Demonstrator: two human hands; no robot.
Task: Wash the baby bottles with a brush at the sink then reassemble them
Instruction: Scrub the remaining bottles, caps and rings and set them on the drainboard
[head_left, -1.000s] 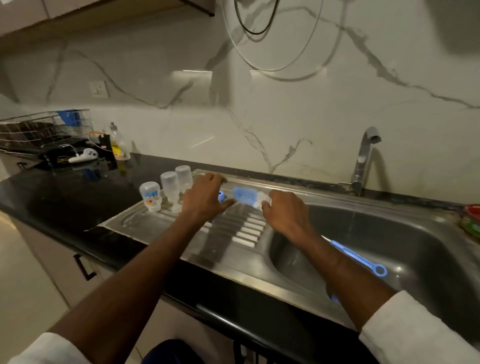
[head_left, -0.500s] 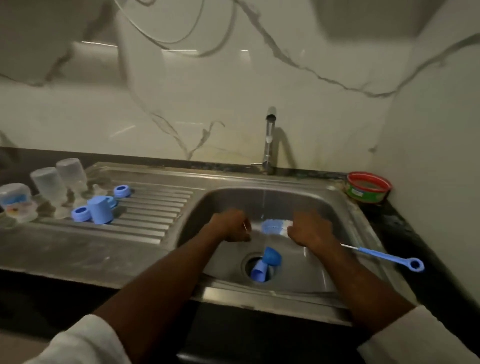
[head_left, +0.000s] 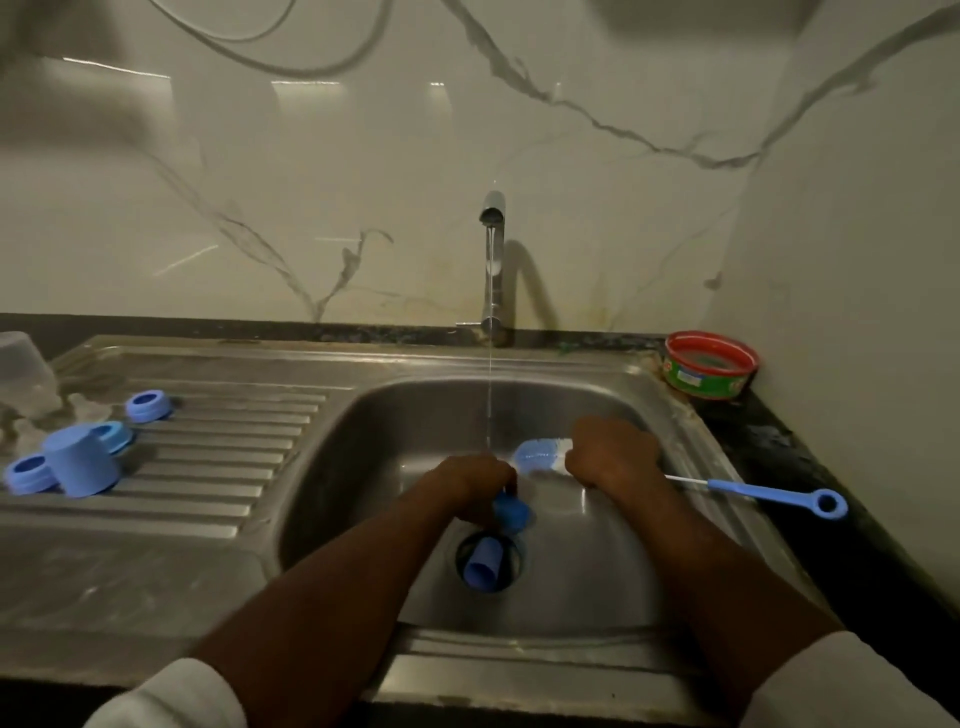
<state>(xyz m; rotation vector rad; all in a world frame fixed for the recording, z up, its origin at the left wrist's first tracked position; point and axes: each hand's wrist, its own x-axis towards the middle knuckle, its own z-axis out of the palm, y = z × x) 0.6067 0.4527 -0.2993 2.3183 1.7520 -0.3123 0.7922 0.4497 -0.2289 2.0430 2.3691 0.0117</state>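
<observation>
Under the right hand (head_left: 613, 449), brush (head_left: 540, 456) bristles, leftward.

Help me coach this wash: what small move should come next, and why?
Probably bring the blue part in the left hand up to the brush the right hand grips, under the water. The bristles sit just beside it, not yet touching, and the stream falls between the hands.

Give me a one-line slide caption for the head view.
Right hand grips bottle brush, left hand holds blue cap under running tap.

Both hands over sink (head_left: 691, 447): right hand (head_left: 613, 449) grips brush (head_left: 543, 451)
</observation>
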